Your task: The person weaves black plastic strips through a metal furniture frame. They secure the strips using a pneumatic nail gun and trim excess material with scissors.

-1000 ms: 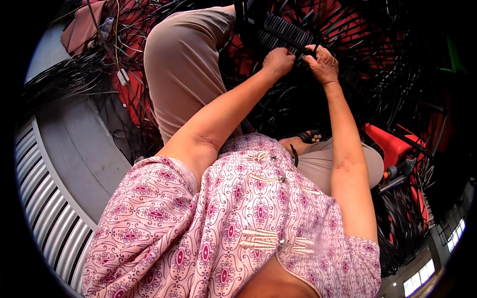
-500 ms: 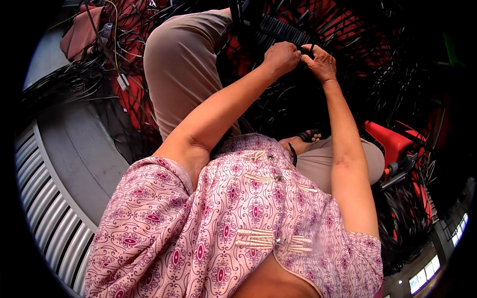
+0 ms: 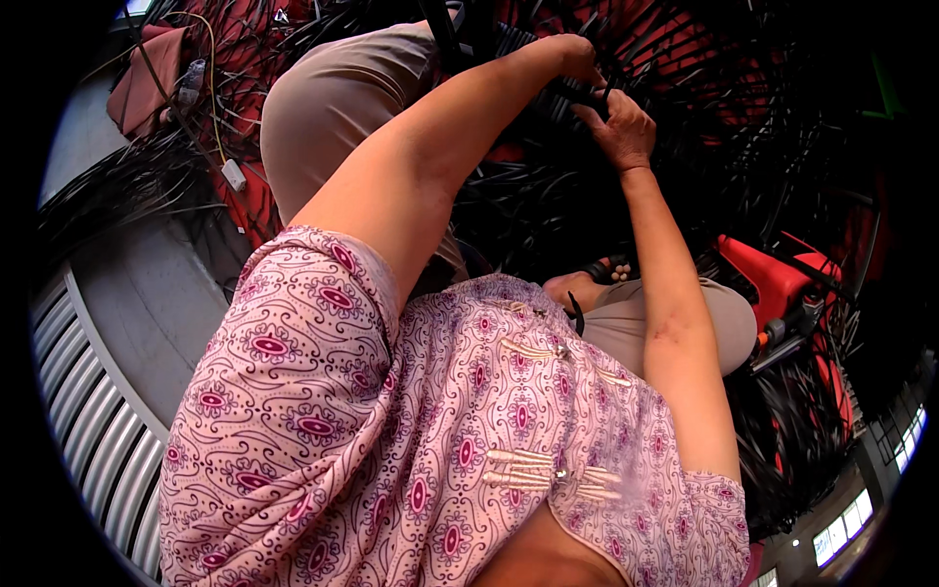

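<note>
Ahead of me, at the top of the view, both hands are close together over dark, thin black strips. My right hand [image 3: 624,129] has its thumb and forefinger closed on a black strip [image 3: 607,95]. Just above and left of it, my left hand [image 3: 579,59] is bent downward with its fingers curled. What it grips, if anything, is hidden. Under my left wrist is a black ribbed row of pieces [image 3: 514,39]. Loose black strips [image 3: 685,59] spread over red material to the right of my hands.
On the right, a red tool-like object [image 3: 768,279] lies beside my knee. A brown cloth [image 3: 147,83], a white plug-like piece [image 3: 233,175] on a yellow cord and more black strips [image 3: 117,186] are at the left. A grey slatted metal frame [image 3: 93,421] stands at lower left.
My left hand has moved up and away, its arm reaching farther forward. The right hand has stayed almost in place, slightly lower and to the left. The view has shifted a little.
</note>
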